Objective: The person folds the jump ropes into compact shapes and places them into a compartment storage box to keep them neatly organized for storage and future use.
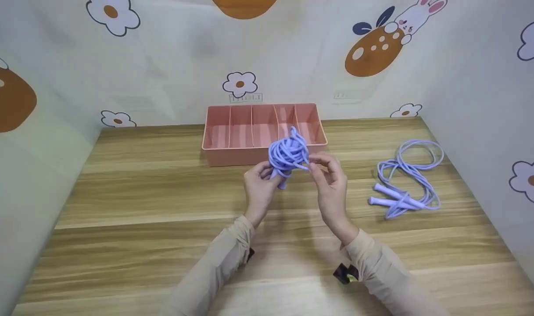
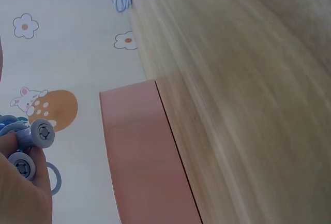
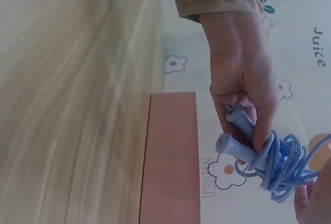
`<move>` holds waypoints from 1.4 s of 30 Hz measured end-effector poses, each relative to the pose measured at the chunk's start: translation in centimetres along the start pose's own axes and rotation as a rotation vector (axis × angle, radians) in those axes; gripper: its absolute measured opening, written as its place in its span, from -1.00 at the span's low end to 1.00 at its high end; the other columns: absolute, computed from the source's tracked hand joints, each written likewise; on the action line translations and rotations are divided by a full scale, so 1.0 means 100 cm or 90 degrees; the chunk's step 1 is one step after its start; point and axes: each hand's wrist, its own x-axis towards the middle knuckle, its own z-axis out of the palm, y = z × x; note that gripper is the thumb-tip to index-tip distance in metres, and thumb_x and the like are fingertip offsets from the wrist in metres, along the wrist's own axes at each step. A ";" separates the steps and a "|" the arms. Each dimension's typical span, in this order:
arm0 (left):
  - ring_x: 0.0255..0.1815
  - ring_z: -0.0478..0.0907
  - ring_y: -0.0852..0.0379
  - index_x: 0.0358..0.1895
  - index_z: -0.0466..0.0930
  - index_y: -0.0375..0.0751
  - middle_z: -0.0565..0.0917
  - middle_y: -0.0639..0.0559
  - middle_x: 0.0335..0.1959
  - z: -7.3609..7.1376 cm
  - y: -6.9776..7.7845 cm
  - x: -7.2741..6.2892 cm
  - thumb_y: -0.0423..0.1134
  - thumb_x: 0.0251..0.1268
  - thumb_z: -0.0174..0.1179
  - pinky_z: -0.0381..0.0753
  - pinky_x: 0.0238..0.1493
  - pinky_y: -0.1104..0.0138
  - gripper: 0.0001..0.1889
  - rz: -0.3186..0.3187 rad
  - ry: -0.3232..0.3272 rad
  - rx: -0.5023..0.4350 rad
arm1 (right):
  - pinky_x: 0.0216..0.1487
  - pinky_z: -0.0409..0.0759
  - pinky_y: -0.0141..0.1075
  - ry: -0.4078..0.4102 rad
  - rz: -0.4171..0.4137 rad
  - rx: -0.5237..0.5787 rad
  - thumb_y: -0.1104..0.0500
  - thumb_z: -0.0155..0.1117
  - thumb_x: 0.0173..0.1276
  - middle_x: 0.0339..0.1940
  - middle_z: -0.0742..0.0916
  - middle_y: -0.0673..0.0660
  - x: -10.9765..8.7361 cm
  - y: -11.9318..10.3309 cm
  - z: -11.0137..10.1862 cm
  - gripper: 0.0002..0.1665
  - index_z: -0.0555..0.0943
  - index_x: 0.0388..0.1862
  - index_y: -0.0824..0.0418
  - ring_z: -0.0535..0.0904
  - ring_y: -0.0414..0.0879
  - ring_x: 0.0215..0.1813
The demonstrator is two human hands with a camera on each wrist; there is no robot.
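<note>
A blue-violet jump rope [image 1: 288,153], its cord wound in a tangled bundle about its handles, is held up over the table in front of the pink box. My left hand [image 1: 259,186] grips its two handles [image 3: 243,149] from below; their round ends show in the left wrist view. On the bundle's right side, my right hand [image 1: 332,188] pinches a strand of cord between thumb and fingers. In the right wrist view only the edge of that hand appears, at lower right beside the coils.
A pink box [image 1: 238,157] with several upright compartments stands at the table's back edge. To the right, a second jump rope [image 1: 409,175] lies loosely looped on the wooden table [image 1: 139,197]. Patterned walls enclose the back and sides.
</note>
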 end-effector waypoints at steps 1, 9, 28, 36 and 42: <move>-0.32 0.65 0.00 -0.30 0.57 -0.57 0.66 -0.35 -0.36 0.001 0.000 -0.001 -0.57 -0.18 0.29 0.62 -0.23 0.32 -0.74 -0.004 0.000 -0.003 | -0.04 0.46 -0.34 0.006 0.016 0.021 0.31 0.07 0.25 -0.13 0.54 0.16 0.001 0.000 0.000 -0.70 0.43 -0.09 0.48 0.44 -0.09 -0.02; -0.31 0.65 -0.01 -0.28 0.55 -0.59 0.65 -0.37 -0.34 0.007 0.004 -0.002 -0.57 -0.20 0.31 0.63 -0.23 0.30 -0.71 -0.020 -0.004 -0.056 | 0.15 0.33 -0.11 0.017 0.192 0.103 0.17 -0.13 0.30 0.25 0.35 0.33 0.006 0.001 -0.001 -0.34 0.05 0.35 0.36 0.35 -0.01 0.18; -0.25 0.64 -0.04 -0.25 0.55 -0.57 0.65 -0.35 -0.32 0.006 0.006 0.003 -0.54 -0.13 0.27 0.62 -0.20 0.31 -0.73 -0.017 -0.038 -0.029 | -0.11 0.57 -0.16 -0.020 0.248 0.160 0.20 0.34 0.09 0.06 0.52 0.22 0.023 0.092 -0.013 -0.31 0.31 0.20 0.18 0.52 0.03 0.00; -0.22 0.63 -0.06 -0.19 0.57 -0.54 0.65 -0.33 -0.28 -0.006 0.007 0.014 -0.47 -0.05 0.25 0.60 -0.16 0.34 -0.71 0.010 -0.132 0.075 | -0.17 0.57 -0.32 -0.007 0.286 0.147 0.31 0.24 0.14 0.01 0.52 0.22 0.028 0.045 0.006 -0.36 0.28 0.21 0.31 0.53 -0.11 -0.10; -0.27 0.65 -0.03 -0.23 0.61 -0.49 0.67 -0.29 -0.31 -0.015 0.012 0.027 -0.44 -0.09 0.29 0.61 -0.22 0.37 -0.72 -0.020 -0.142 0.138 | -0.21 0.55 -0.41 0.003 0.352 0.089 0.40 0.10 0.21 -0.09 0.55 0.12 0.039 0.035 0.019 -0.40 0.24 0.25 0.34 0.53 -0.22 -0.21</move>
